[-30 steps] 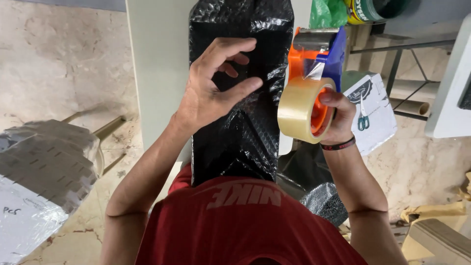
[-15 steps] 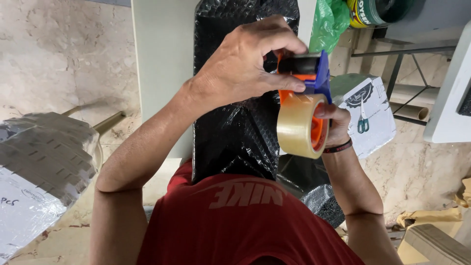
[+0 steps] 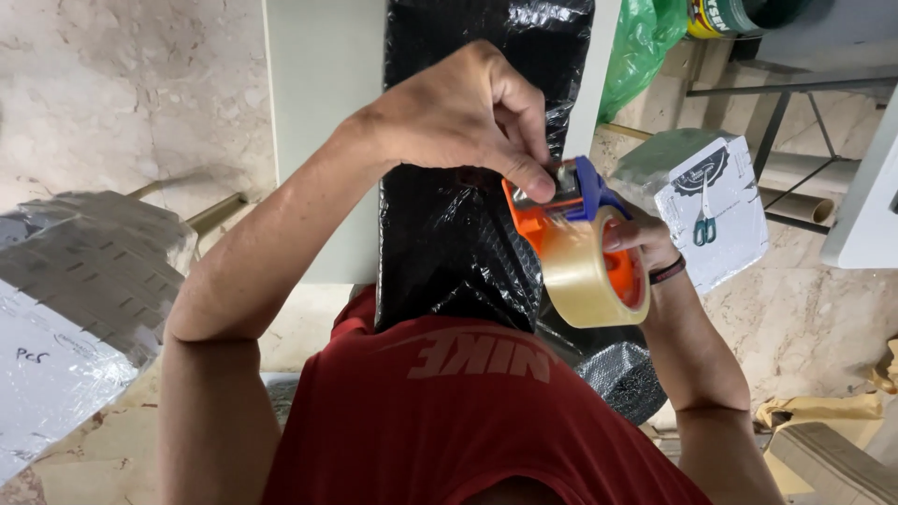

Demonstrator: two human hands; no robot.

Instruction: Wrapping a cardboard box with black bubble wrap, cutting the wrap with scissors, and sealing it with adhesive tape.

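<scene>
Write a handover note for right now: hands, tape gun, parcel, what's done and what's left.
Left hand: fingertips pinching at the front edge of the tape dispenser, over the parcel.
Right hand: holds the dispenser, with its clear tape roll.
Black bubble-wrapped parcel: upright against the pale panel, lower end at the person's chest.
Done: parcel wrapped in black film.
Left: no fresh tape strip visible on the parcel yet.

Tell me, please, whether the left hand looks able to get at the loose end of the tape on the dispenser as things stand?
Probably yes: the left hand already has its fingertips at the head of the tape dispenser, which the right hand holds over the black wrapped package. Nothing lies between; the tape end itself is too small to make out.
</scene>
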